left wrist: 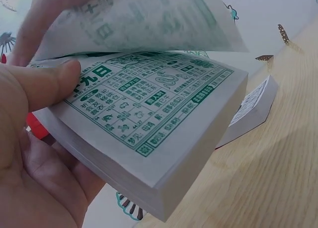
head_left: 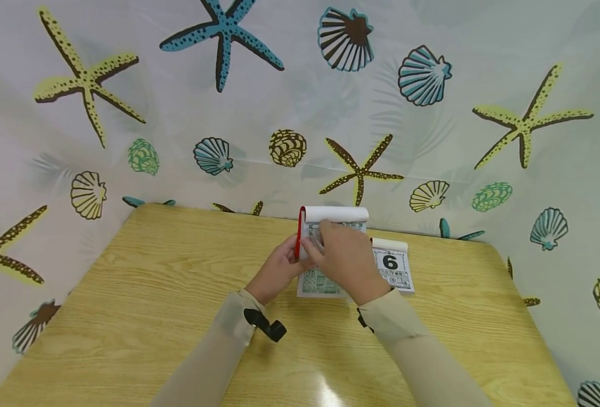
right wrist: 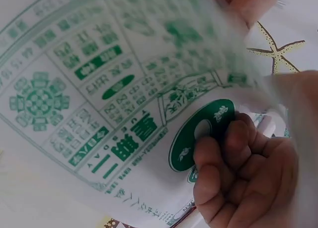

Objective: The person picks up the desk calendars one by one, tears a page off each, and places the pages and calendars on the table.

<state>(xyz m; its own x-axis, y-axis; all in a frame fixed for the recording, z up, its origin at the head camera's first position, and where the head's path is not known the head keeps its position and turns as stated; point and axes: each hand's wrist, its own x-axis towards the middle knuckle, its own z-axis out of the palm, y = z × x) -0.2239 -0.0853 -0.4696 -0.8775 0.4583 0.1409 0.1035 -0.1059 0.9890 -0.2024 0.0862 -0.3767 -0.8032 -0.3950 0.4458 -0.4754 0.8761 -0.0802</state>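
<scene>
Above the wooden table (head_left: 167, 282), the left hand (head_left: 279, 268) grips a tear-off calendar (left wrist: 154, 114); the right hand (head_left: 350, 257), covering part of the smaller calendar (head_left: 393, 265), pinches a lifted page (left wrist: 154, 27), blurred in the right wrist view.

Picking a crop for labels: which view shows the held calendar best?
Left wrist: the held calendar appears close, its green-printed page and thick edge clear. Head shows it small, partly covered by the left hand and right hand. Right wrist gives only a close, partly blurred printed sheet.
</scene>
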